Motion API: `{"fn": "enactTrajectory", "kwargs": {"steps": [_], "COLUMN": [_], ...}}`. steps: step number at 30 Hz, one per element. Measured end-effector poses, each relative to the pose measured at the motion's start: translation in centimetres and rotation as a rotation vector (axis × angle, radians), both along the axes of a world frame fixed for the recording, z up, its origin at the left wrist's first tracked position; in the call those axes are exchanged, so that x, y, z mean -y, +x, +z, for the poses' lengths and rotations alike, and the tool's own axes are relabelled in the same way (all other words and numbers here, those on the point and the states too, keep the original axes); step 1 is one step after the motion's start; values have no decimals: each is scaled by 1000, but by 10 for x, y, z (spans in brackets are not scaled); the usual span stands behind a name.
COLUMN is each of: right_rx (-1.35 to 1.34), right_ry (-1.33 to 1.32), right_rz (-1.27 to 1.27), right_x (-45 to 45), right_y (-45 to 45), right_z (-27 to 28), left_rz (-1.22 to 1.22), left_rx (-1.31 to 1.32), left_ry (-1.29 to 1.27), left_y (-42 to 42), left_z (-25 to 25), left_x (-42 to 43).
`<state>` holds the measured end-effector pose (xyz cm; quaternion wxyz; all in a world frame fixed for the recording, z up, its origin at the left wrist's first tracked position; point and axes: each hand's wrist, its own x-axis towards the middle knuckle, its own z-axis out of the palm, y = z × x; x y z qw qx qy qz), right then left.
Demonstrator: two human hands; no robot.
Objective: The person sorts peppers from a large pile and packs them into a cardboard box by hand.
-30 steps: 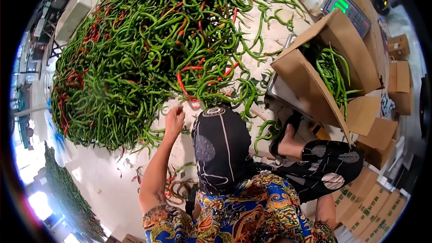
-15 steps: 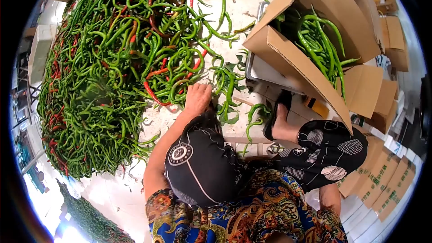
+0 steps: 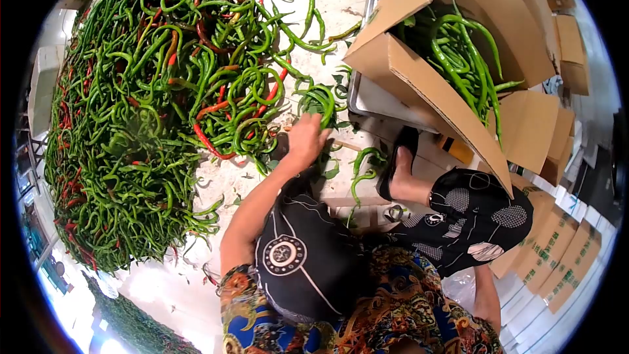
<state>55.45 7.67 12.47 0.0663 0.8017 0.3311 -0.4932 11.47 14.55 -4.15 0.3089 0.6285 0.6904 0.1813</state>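
Note:
My left hand [image 3: 306, 139] is closed on a small bunch of long green chili peppers [image 3: 322, 99] on the pale floor, its fingertips partly hidden against them. Just left of it lies a big heap of green chili peppers [image 3: 151, 111], with red ones such as a red chili pepper [image 3: 213, 144] mixed in. More green chili peppers [image 3: 468, 65] fill part of an open cardboard box [image 3: 439, 85] to the right. My right forearm [image 3: 486, 292] shows beside my knee, but the hand itself is hidden behind the leg.
The tilted box rests on a metal tray-like platform [image 3: 380, 101]. A few loose peppers [image 3: 362, 164] and leaves lie near my foot [image 3: 407, 174]. Flattened or stacked cartons [image 3: 557, 255] stand at the right. Another green heap [image 3: 134, 318] is at the lower left.
My left hand has moved right and slightly forward from the heap's edge onto the loose green chili peppers, which are now drawn together in a bunch. A clear plastic bag shows near my right forearm.

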Motion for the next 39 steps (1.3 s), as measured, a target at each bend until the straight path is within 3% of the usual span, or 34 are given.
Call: {"fn": "enactTrajectory", "kwargs": {"steps": [4, 5, 6, 7, 8, 9, 10, 11, 12, 13, 14, 15, 16, 19, 21, 23, 25, 27, 29, 31, 33, 36, 39], "right_rx": [446, 436, 354, 243, 54, -176, -328, -392, -420, -417, -635, -691, -753, -913, -929, -889, -919, -971, -985, -991, -986, -1057, -1079], "right_ry": [-635, -758, -753, -680, -480, -308, -27, 162, 138, 288, 285, 191, 206, 138, 194, 227, 153, 48, -26, -71, -83, -144, -168], "right_rz": [1224, 1469, 1492, 1409, 1057, 727, 754, 481, 443, 410, 232, -13, -57, -217, -322, -193, -209, -249, -272, -338, -444, -486, -494], "right_x": [57, 67, 63, 52, 28, 4, -9, -30, -50, -55, -67, -79, -88, -106, -102, -108, -109, -108, -104, -99, -96, -92, -95], "right_y": [16, 7, -12, -36, -74, -112, -129, -168, -175, -184, -201, -226, -251, -305, -319, -317, -306, -297, -293, -290, -286, -271, -275], "right_z": [97, 120, 145, 166, 178, 190, 177, 164, 136, 93, 48, 16, -16, -51, -70, -67, -69, -62, -59, -56, -55, -70, -68], "left_rz": [-33, 45, 83, 116, 169, 229, 293, 362, 330, 318, 234, 144, 40, -243, -166, 108, 300, 330, 409, 348, 442, 791, 879], "left_rx": [-60, -28, 31, 93, 202, 344, 486, 629, 549, 575, 599, 622, 685, 758, 604, 22, -422, -485, -255, -17, 108, 726, 955], "left_ry": [-196, -186, -51, 85, 134, 16, -103, -224, -73, -67, -32, 1, 3, -19, 63, 326, 250, 1, -81, 85, 232, 7, 133], "left_y": [5, 5, 4, 3, 2, -2, -7, -11, -12, -14, -16, -17, -16, -21, -44, -77, -117, -153, -154, -152, -156, -165, -181], "left_z": [-9, -5, -8, -12, -13, 0, 24, 38, 36, 58, 65, 69, 64, 97, 92, 90, 84, 34, 16, 26, 37, 117, 146], "left_x": [-1, 2, 7, 11, 12, 9, 4, 4, 7, 4, 5, 7, 13, 9, 16, 22, 21, 40, 48, 48, 52, 42, 45]}}
